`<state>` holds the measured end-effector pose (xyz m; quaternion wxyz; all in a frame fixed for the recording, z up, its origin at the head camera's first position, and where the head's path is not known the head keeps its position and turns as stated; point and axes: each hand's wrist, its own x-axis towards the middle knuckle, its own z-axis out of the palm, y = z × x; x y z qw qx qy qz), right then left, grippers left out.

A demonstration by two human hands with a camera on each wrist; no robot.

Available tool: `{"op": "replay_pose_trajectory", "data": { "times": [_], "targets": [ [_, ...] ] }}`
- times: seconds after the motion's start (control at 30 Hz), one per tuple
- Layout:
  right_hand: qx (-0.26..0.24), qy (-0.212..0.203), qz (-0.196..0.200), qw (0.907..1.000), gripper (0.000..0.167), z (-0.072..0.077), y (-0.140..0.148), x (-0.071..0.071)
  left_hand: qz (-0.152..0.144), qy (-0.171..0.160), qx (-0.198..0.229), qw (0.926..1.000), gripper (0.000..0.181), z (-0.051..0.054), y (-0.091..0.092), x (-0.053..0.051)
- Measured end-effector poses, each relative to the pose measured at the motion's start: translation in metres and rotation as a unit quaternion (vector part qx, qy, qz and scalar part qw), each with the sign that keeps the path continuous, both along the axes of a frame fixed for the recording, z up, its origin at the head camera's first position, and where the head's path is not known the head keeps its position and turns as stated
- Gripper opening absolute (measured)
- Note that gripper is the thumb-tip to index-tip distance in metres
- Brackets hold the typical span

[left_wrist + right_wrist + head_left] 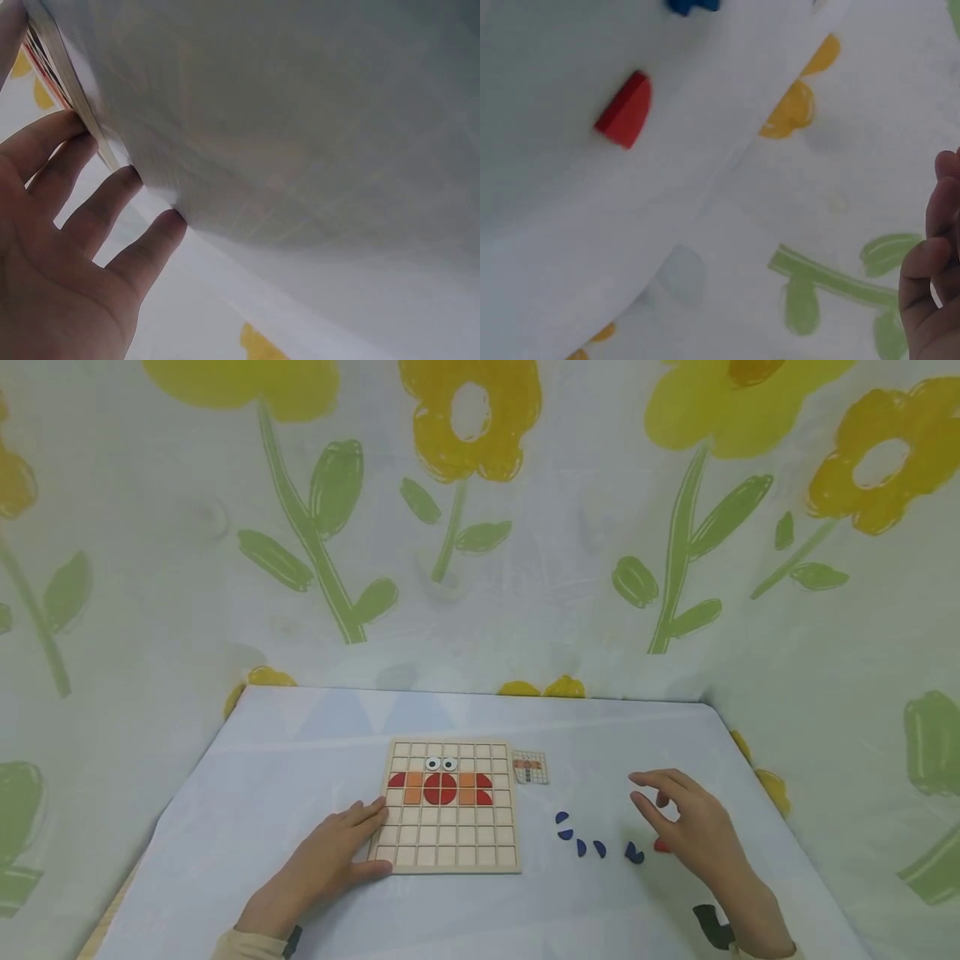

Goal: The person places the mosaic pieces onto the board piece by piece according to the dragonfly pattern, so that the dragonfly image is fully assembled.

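A wooden grid board (446, 857) lies on the table. Two round eye pieces (441, 764) sit in it above a red circle (439, 788) made of quarter pieces, flanked by orange squares (413, 788) and red quarter pieces (483, 797). My left hand (330, 858) rests against the board's left edge, its fingers extended. To the right, my right hand (699, 828) hovers over the table, thumb and index finger apart, with nothing visible between them. Beneath it lies a red quarter piece (627, 112), partly hidden in the head view. Blue pieces (634, 852) lie left of that hand.
A small printed pattern card (531, 767) lies by the board's upper right edge. Several blue half-round pieces (581, 847) are scattered between the board and my right hand. Flower-patterned cloth (540, 568) rises behind the white-covered table (300, 735).
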<state>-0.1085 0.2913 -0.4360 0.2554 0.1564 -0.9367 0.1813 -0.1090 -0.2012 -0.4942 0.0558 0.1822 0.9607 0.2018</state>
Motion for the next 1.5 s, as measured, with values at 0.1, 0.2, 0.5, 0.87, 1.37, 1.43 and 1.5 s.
{"op": "replay_pose_trajectory", "data": {
  "times": [0.1, 0.2, 0.5, 0.87, 1.37, 1.43, 1.5],
  "targets": [
    [0.011, -0.018, -0.007, 0.9998, 0.038, -0.007, 0.014, 0.006, 0.005, -0.002, -0.003, 1.0, 0.085, 0.001, 0.0, 0.001],
    [0.022, -0.032, -0.015, 0.9991, 0.039, -0.014, 0.028, 0.01, 0.008, -0.002, -0.004, 1.0, 0.085, 0.0, 0.0, 0.001],
    [0.064, -0.092, -0.024, 0.9934, 0.041, -0.022, 0.054, 0.018, 0.008, -0.006, -0.001, 1.0, 0.085, 0.001, -0.001, 0.002],
    [0.104, -0.213, -0.035, 0.9709, 0.04, -0.031, 0.061, 0.019, 0.005, 0.001, 0.0, 1.0, 0.086, 0.002, -0.002, 0.003],
    [0.11, -0.28, -0.021, 0.9534, 0.032, -0.04, 0.062, 0.014, -0.002, 0.009, -0.001, 1.0, 0.085, 0.0, 0.0, 0.001],
    [0.112, -0.274, -0.018, 0.9552, 0.031, -0.041, 0.063, 0.013, -0.001, 0.01, -0.002, 0.9999, 0.085, 0.0, 0.0, 0.001],
    [0.113, -0.27, -0.015, 0.9559, 0.031, -0.042, 0.063, 0.013, -0.002, 0.01, 0.001, 0.9999, 0.085, 0.0, 0.001, 0.001]
  ]
}}
